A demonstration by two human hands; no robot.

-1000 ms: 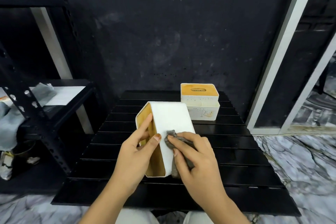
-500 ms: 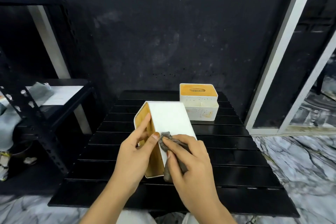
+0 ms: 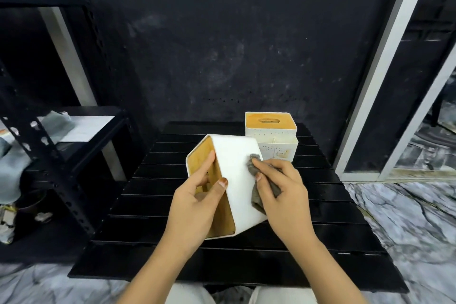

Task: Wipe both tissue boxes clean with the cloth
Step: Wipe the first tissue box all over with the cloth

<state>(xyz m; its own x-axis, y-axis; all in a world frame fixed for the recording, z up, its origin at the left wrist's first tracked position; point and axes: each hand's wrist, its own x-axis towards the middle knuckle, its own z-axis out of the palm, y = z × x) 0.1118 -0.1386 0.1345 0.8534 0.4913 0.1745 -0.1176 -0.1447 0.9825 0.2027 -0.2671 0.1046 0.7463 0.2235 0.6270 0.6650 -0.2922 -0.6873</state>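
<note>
A grey cloth (image 3: 261, 181) is bunched under the curled fingers (image 3: 265, 164) of the right hand (image 3: 283, 195) and pressed against the white side of the tipped tissue box (image 3: 237, 175). That box is gripped by the left hand (image 3: 197, 205), thumb on its edge, above the black slatted table (image 3: 148, 205). The 2nd tissue box (image 3: 271, 136) stands upright just behind.

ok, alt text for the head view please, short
A person's left hand grips a white tissue box tipped on its side on a black slatted table, while the right hand presses a grey cloth against its upper face. A second tissue box stands upright behind.
</note>
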